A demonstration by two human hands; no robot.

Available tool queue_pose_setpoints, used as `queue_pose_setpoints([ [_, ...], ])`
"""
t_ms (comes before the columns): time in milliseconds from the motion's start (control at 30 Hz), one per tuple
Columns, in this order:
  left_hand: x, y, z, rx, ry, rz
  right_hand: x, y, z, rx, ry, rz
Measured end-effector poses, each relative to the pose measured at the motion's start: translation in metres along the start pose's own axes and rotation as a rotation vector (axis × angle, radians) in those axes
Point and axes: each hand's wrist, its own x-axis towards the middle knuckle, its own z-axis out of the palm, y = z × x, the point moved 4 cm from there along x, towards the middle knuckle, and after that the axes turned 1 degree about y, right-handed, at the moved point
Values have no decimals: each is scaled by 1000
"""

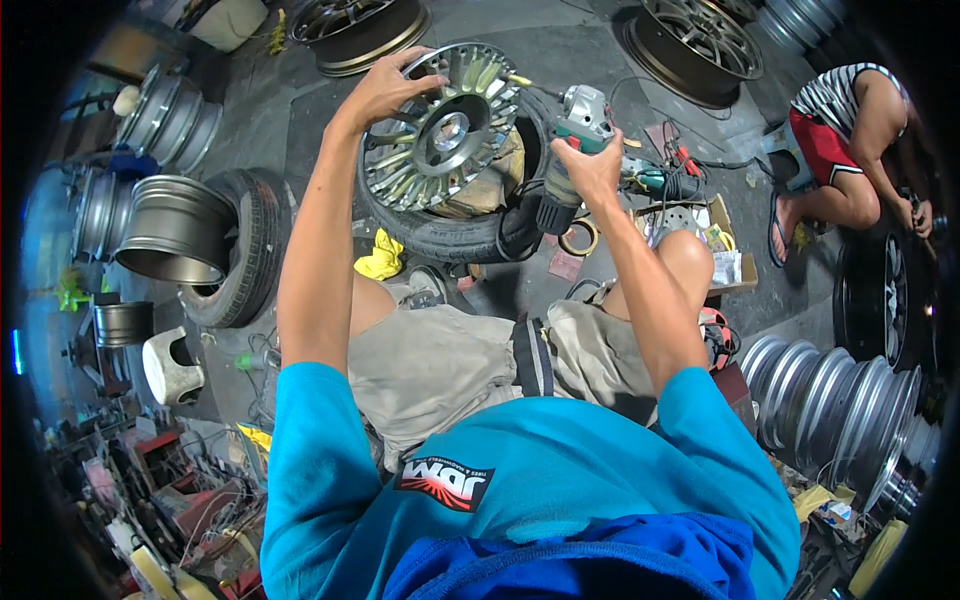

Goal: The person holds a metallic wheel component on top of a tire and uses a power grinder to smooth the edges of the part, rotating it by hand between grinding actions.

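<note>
A multi-spoke alloy wheel [440,135] with polished spokes leans tilted over a black tyre [465,238]. My left hand [393,92] is closed round the wheel's upper left edge, fingers reaching over the spokes. In my right hand [592,168] is a green angle grinder [584,130] with a silver head, held just right of the wheel. A thin yellowish rod sticks out from its head toward the wheel's upper right edge. Whether the rod touches the wheel I cannot tell. Inside the tyre, brown padding [500,180] shows under the wheel.
A yellow cloth [380,256] and a roll of tape [578,238] lie before me. Cables and another power tool [665,183] are to the right, beside a cardboard box [735,270]. Stacked rims [835,400] stand at right, a tyre [245,250] at left. A person [850,150] crouches far right.
</note>
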Motion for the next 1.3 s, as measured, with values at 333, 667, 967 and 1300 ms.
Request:
queue_pose_setpoints([
  [333, -1, -1, -3, 12, 5, 1, 1, 1, -3, -112, 119, 41],
  [667, 2, -4, -1, 13, -8, -65, -4, 1, -4, -34, 73, 9],
  [967, 2, -4, -4, -23, 21, -29, 11, 22, -6, -13, 123, 38],
  [1300, 1, -20, -13, -61, -2, -101, -5, 61, 24, 235, -185, 283],
])
